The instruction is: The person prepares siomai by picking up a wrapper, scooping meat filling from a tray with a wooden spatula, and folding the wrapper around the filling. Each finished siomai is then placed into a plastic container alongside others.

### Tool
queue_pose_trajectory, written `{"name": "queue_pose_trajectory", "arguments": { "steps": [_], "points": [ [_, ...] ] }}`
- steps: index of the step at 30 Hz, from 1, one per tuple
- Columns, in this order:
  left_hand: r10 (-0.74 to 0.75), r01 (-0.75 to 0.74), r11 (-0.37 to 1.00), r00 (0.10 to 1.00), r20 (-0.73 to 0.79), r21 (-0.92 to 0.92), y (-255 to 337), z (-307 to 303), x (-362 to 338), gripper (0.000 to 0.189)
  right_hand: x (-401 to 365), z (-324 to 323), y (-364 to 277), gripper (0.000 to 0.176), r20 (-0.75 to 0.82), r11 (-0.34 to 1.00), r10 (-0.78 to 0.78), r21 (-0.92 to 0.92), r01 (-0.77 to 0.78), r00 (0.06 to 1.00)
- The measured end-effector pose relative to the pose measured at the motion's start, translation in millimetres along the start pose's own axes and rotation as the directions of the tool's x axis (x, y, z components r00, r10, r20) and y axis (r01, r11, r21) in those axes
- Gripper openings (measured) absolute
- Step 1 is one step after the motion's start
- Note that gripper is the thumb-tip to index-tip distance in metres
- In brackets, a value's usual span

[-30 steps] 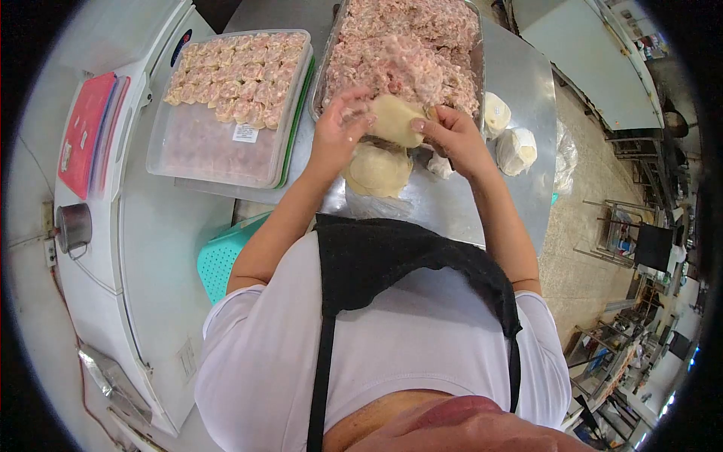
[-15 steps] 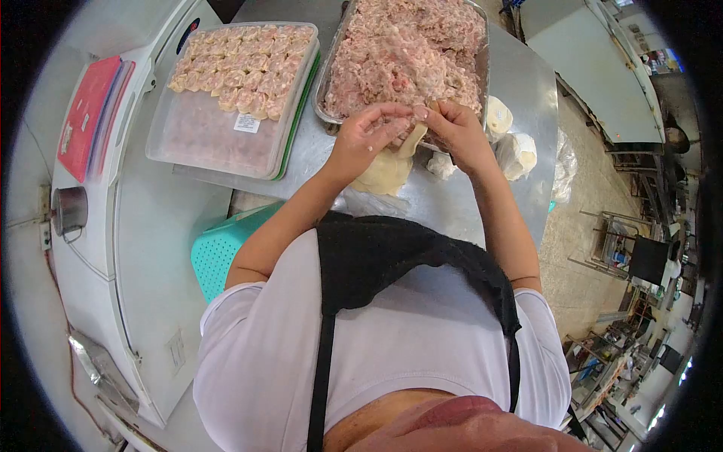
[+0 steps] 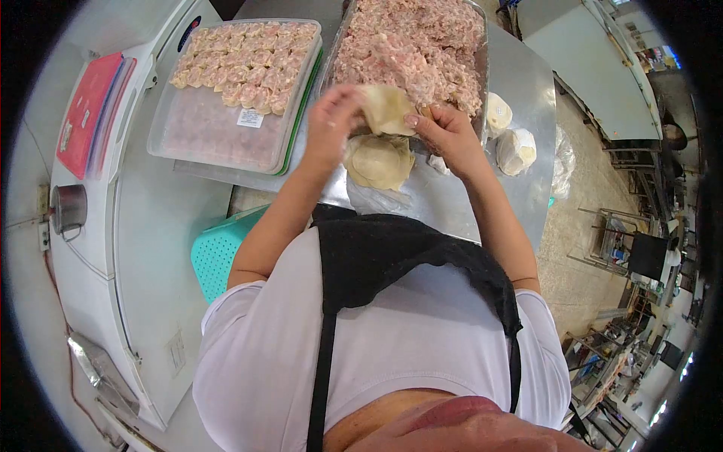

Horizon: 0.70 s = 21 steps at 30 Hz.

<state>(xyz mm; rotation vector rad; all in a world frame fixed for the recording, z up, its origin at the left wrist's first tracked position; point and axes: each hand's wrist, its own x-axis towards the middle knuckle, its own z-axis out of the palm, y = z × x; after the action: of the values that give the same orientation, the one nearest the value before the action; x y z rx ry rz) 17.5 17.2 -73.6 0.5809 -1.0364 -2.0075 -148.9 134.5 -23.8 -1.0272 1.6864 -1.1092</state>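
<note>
A thin round dough wrapper (image 3: 388,110) is spread between my hands, over the near edge of a metal tray of pinkish ground meat (image 3: 414,53). My right hand (image 3: 446,135) pinches the wrapper's right edge between thumb and fingers. At its left edge is my left hand (image 3: 334,124), blurred by motion, so its exact hold cannot be made out. Just below lies a stack of wrappers (image 3: 378,162) on plastic. To the left, a clear container (image 3: 211,132) bears rows of filled dumplings (image 3: 248,64).
Wrapped pale dough bundles (image 3: 516,152) sit right of the meat tray on the metal table (image 3: 452,203). A turquoise perforated basket (image 3: 218,252) is below the table's left side. A white freezer (image 3: 143,226) stands at the left.
My hands have moved apart, the left one leftward. The wrapper, previously narrow and folded between them, is now spread flat, and the stack below is more exposed.
</note>
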Motion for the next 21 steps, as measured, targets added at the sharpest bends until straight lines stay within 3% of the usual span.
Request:
{"name": "queue_pose_trajectory", "arguments": {
  "steps": [1, 2, 4, 5, 7, 8, 10, 11, 12, 13, 14, 16, 18, 20, 21],
  "points": [
    [0.037, -0.038, 0.989, 0.999, -0.007, -0.141, 6, -10, 8, 0.022, -3, 1, 1, 0.033, -0.008, 1.0, 0.018, 0.01, -0.018, 1.0],
    [0.035, -0.036, 0.989, 0.999, -0.006, -0.142, 11, -19, 11, 0.022, -7, 4, 4, 0.033, -0.009, 1.0, 0.02, 0.011, -0.02, 1.0],
    [-0.035, 0.002, 0.89, 0.997, -0.065, -0.456, 39, -22, 15, 0.032, -11, 9, 13, 0.034, -0.007, 0.999, 0.039, -0.028, -0.04, 0.999],
    [-0.032, -0.002, 0.89, 0.997, -0.067, -0.456, 50, -23, 14, 0.032, -10, 9, 21, 0.035, -0.004, 0.982, 0.05, -0.181, -0.05, 0.999],
    [0.04, 0.041, 0.782, 0.992, 0.117, -0.621, 64, -23, 13, 0.037, -11, 12, 34, 0.036, -0.021, 0.968, 0.021, -0.249, -0.025, 1.0],
    [0.044, 0.037, 0.782, 0.993, 0.114, -0.622, 61, -24, 15, 0.037, -11, 12, 42, 0.037, -0.039, 0.949, -0.01, -0.315, -0.003, 0.999],
    [0.082, -0.09, 0.933, 0.996, -0.035, -0.348, 54, -22, 21, 0.038, -6, 2, 50, 0.04, -0.046, 0.935, -0.023, -0.356, 0.005, 0.999],
    [0.083, -0.091, 0.933, 0.996, -0.036, -0.348, 51, -20, 21, 0.038, -5, -6, 53, 0.043, -0.108, 0.93, -0.074, -0.366, 0.029, 0.991],
    [0.071, -0.088, 0.97, 0.994, -0.084, -0.228, 49, -11, 20, 0.038, -4, -10, 48, 0.045, -0.171, 0.925, -0.124, -0.377, 0.051, 0.978],
    [0.064, -0.078, 0.991, 0.989, -0.132, -0.106, 47, -3, 21, 0.037, -4, -15, 36, 0.03, -0.179, 0.886, -0.225, -0.446, 0.125, 0.958],
    [0.064, -0.078, 0.991, 0.989, -0.131, -0.106, 41, 2, 24, 0.037, -4, -17, 20, 0.03, -0.181, 0.886, -0.226, -0.446, 0.125, 0.957],
    [-0.021, 0.006, 0.96, 0.999, -0.049, -0.281, 23, 7, 34, 0.037, -5, -19, -6, 0.027, -0.262, 0.974, -0.132, -0.213, 0.076, 0.956],
    [-0.05, 0.051, 0.961, 0.999, 0.01, -0.273, 11, 16, 38, 0.038, 6, -22, -5, 0.026, -0.238, 0.965, -0.152, -0.244, 0.093, 0.959],
    [-0.207, 0.239, 0.756, 0.97, 0.124, -0.61, 14, 38, 40, 0.041, 20, -16, 5, 0.026, -0.212, 0.807, -0.522, -0.438, 0.396, 0.826],
    [-0.164, 0.171, 0.791, 0.984, 0.066, -0.587, 28, 59, 35, 0.055, 20, -15, 4, 0.026, -0.215, 0.806, -0.523, -0.439, 0.397, 0.825]
  ]
}}
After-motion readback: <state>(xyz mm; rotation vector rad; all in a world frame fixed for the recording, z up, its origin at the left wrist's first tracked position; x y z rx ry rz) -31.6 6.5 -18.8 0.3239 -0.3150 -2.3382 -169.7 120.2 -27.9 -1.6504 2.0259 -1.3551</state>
